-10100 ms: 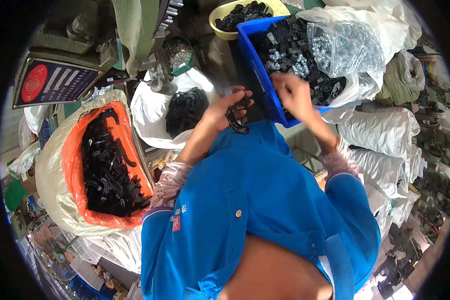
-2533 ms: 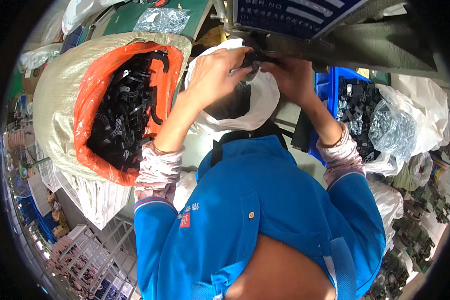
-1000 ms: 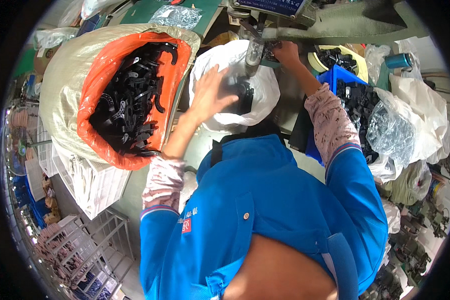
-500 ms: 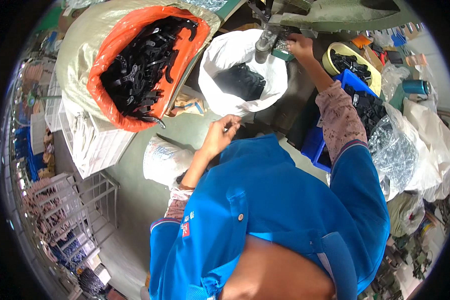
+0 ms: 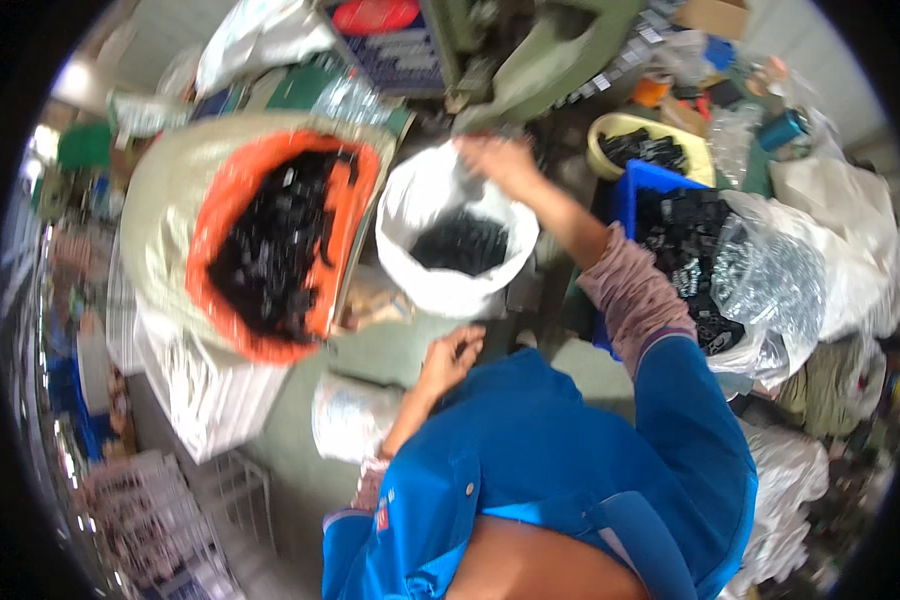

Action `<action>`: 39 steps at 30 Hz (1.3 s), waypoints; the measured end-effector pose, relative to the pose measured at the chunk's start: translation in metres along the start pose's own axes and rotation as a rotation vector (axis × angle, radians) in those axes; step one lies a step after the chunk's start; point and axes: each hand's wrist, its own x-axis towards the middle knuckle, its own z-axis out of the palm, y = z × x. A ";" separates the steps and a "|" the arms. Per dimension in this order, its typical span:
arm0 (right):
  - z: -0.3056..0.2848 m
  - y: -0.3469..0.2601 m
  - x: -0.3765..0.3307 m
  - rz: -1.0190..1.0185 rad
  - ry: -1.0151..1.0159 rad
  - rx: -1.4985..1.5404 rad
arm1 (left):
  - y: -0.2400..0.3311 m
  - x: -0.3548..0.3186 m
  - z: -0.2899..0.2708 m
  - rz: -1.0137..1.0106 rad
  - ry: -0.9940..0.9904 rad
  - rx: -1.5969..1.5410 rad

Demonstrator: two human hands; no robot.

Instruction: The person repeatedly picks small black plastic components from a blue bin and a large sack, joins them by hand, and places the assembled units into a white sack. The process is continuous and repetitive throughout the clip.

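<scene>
A white sack [image 5: 398, 232], its mouth rolled wide, stands in front of me with black plastic parts [image 5: 460, 242] in its bottom. Over the sack's far right rim is my right hand [image 5: 498, 163], close below the green machine [image 5: 530, 75]. Motion smears its fingers, so whether they hold anything is unclear. My left hand [image 5: 448, 362] is on the near side of the sack, its fingers curled in. Something small and dark may be between them, too blurred to name.
An orange-lined sack [image 5: 215, 290] of black parts leans at the left. To the right are a blue crate [image 5: 625, 205] and a yellow tub [image 5: 598, 150], both holding black parts, beside clear plastic bags [image 5: 770, 285]. A small white sack [image 5: 350, 415] sits on the floor.
My right hand has moved left from beside the machine to over the white sack's rim. My left hand stays low, fingers still curled. The whole view has tilted, showing more of the machine.
</scene>
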 end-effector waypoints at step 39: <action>0.182 0.163 0.411 -0.671 0.288 -1.234 | -0.198 -0.243 -0.125 -1.256 0.544 -0.077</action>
